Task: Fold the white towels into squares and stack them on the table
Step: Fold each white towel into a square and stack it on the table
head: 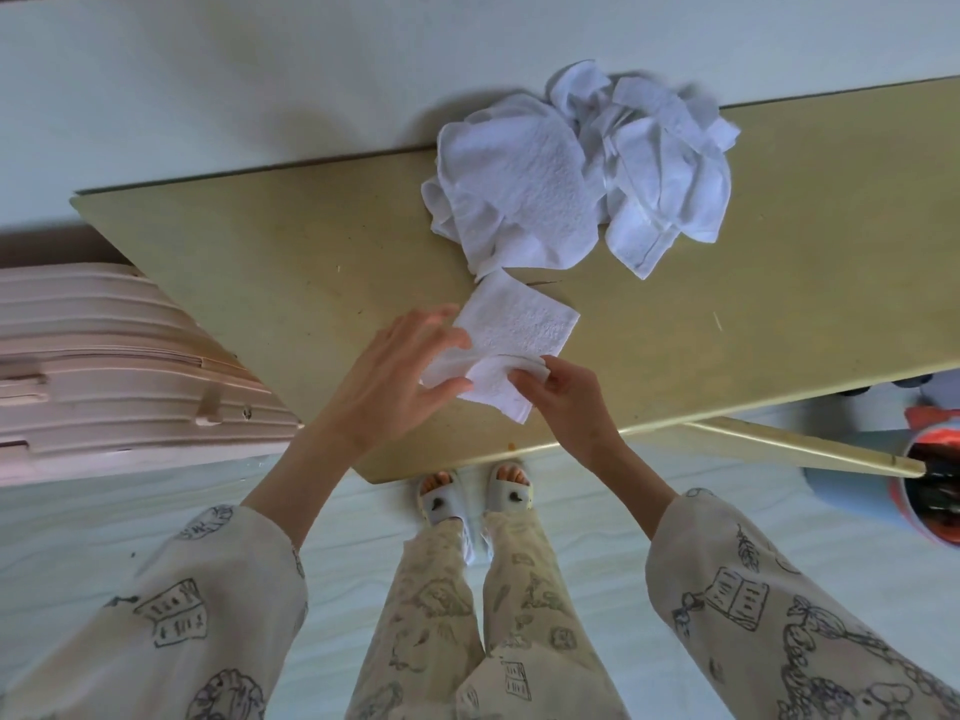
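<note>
A small white towel (511, 330) lies partly folded on the yellow-green table (753, 314), near its front edge. My left hand (395, 376) lies flat with straight fingers on the towel's left side. My right hand (563, 394) pinches the towel's near fold between thumb and fingers and lifts it slightly. Behind the towel, a crumpled heap of several white towels (576, 168) sits at the table's far edge.
A pink ribbed suitcase (104, 366) stands against the table's left end. A red and blue container (930, 485) sits on the floor at the right, beside a slanted table leg (800, 449). My slippered feet (475, 493) stand on pale flooring under the front edge.
</note>
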